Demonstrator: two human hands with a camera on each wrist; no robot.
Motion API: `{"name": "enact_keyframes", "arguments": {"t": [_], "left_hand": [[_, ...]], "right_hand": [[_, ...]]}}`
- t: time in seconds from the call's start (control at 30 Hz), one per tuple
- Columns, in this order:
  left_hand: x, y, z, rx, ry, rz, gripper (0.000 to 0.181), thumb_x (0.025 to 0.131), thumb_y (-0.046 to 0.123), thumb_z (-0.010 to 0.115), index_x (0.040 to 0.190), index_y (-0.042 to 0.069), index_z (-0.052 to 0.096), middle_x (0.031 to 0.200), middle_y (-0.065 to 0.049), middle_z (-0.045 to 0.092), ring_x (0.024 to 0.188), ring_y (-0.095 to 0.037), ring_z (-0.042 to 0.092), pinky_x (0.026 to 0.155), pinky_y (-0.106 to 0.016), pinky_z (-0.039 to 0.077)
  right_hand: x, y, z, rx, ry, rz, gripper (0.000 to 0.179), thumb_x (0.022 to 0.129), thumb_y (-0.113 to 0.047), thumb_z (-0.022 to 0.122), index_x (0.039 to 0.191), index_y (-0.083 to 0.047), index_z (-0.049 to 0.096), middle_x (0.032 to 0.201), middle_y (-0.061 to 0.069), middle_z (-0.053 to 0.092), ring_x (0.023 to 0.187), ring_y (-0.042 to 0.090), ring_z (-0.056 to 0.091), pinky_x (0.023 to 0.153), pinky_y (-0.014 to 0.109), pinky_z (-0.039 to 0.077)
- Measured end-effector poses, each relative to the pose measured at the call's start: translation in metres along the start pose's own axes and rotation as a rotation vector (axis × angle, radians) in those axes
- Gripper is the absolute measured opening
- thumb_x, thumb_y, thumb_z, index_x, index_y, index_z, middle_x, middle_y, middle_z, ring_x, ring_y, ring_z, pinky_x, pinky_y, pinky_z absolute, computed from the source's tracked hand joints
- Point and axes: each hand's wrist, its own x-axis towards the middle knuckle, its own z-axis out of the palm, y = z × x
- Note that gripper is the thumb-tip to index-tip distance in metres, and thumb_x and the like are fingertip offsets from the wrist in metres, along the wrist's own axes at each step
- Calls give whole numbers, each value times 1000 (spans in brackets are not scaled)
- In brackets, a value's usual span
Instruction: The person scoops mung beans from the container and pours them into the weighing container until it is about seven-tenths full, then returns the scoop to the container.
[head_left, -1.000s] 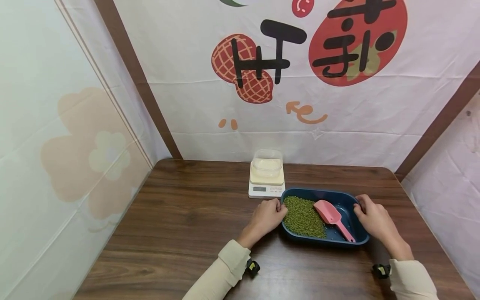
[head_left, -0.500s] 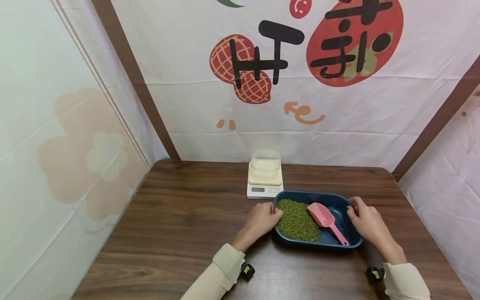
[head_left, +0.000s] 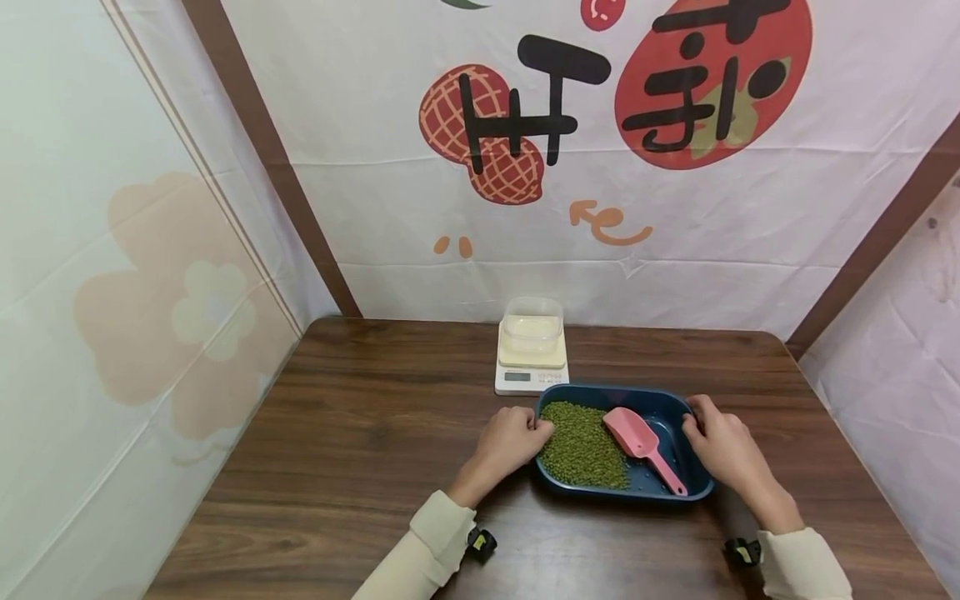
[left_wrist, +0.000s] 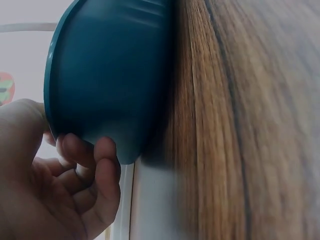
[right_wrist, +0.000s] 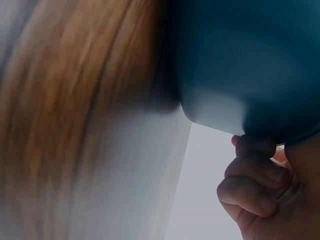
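Observation:
A dark blue tray (head_left: 622, 493) lies on the table, with green beans (head_left: 583, 446) heaped in its left part. On the right part of the beans rests a pink scoop (head_left: 636, 435), its handle toward the near right corner. My left hand (head_left: 510, 442) grips the tray's left end, thumb over the rim and curled fingers beneath it, as the left wrist view shows on the tray's wall (left_wrist: 110, 75). At the opposite end my right hand (head_left: 726, 446) pinches the rim; its curled fingers (right_wrist: 255, 170) show under the rim in the right wrist view.
Just behind the tray's left end stands a white kitchen scale (head_left: 522, 381) bearing a clear plastic container (head_left: 533, 325). The wooden table (head_left: 360, 442) ends at a printed cloth backdrop (head_left: 420, 292), with cloth walls at both sides.
Both hands have moved the tray left and slightly toward me, beans and scoop with it. The scale and container have stayed in place.

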Motion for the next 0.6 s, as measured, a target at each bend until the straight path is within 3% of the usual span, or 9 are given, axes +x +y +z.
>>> {"name": "enact_keyframes", "arguments": {"t": [0.6], "left_hand": [[-17,-17,-16,-12,6,-42,44,92,25,59,58,20,31,52,11,24,50,-9,26,51,-25,25]], "right_hand": [[-3,-25,13,3,-13,-1,36,107,-14,57,135,7,53,69,5,51,55,14,51,47,25,44]]}}
